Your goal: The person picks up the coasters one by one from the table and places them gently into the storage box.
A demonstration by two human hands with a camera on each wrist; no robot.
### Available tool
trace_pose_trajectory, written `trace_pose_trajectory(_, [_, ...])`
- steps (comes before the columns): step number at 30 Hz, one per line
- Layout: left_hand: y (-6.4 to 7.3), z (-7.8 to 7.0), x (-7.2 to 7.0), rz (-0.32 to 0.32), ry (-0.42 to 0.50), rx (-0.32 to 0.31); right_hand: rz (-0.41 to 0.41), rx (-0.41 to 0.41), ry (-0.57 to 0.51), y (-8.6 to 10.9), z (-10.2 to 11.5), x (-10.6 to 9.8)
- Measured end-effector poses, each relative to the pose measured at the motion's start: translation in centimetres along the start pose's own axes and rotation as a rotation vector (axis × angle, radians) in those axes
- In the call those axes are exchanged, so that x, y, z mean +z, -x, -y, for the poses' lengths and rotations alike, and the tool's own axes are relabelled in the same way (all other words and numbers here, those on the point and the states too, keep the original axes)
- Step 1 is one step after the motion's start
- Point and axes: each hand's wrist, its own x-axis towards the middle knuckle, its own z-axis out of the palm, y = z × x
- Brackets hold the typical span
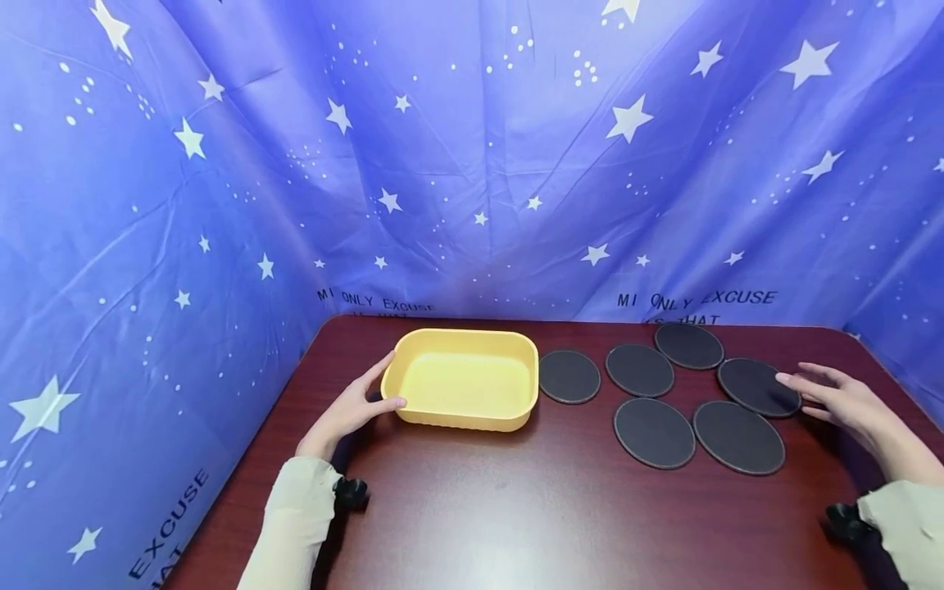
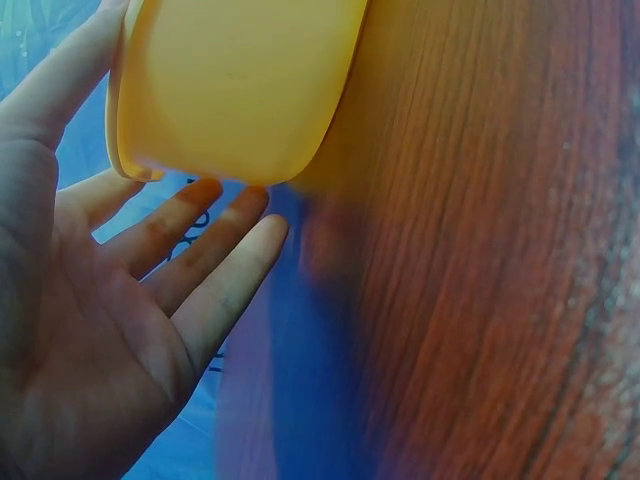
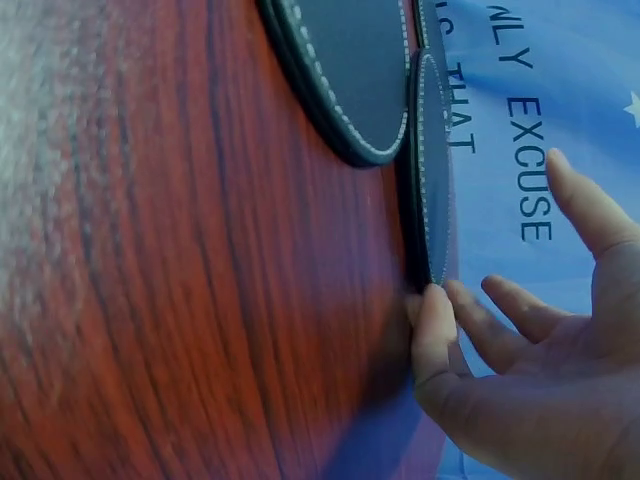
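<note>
yellow tub [image 1: 465,420] stood left of six black discs [image 1: 654,433], its end touched by an unclenched left hand [image 1: 351,407], while the right hand [image 1: 855,407], loosely spread, grasping nothing, met the rightmost disc's rim, seemingly mid-reach, a pinch being called for next.

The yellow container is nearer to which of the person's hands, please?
Left: the left hand touches the left end of the yellow container; the right hand is well off to the right, at the rightmost black disc.
</note>
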Motion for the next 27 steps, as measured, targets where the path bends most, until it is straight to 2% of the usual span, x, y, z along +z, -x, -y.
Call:
trace_pose_trajectory(4, [0.1, 0.1, 0.3, 0.005, -0.004, 0.018, 0.013, -0.003, 0.032, 0.2, -0.7, 0.1])
trace_pose_trajectory(6, [0.1, 0.0, 0.2, 0.008, -0.015, 0.021, 0.015, 0.001, 0.084, 0.4, -0.8, 0.2])
trace_pose_trajectory(11, [0.1, -0.2, -0.2, 0.014, -0.021, 0.013, 0.046, -0.001, 0.35, 0.4, 0.1, 0.8])
trace_pose_trajectory(14, [0.2, -0.2, -0.4, 0.012, -0.01, 0.008, 0.067, -0.044, 0.448, 0.0, 0.8, 1.3])
trace_pose_trajectory(18, [0.4, -0.2, -0.5, 0.001, 0.002, 0.002, 0.022, -0.115, 0.584, -0.6, 1.3, 1.8])
trace_pose_trajectory(21, [0.4, -0.1, -0.5, 0.003, 0.012, 0.015, -0.028, -0.134, 0.682, -1.0, 1.2, 1.9])
trace_pose_trajectory(23, [0.4, -0.1, -0.5, 0.003, 0.006, 0.021, -0.037, -0.139, 0.702, -1.2, 1.2, 2.0])
trace_pose_trajectory(27, [0.3, -0.1, -0.6, -0.003, -0.002, 0.032, -0.016, -0.13, 0.673, -1.4, 1.4, 2.0])
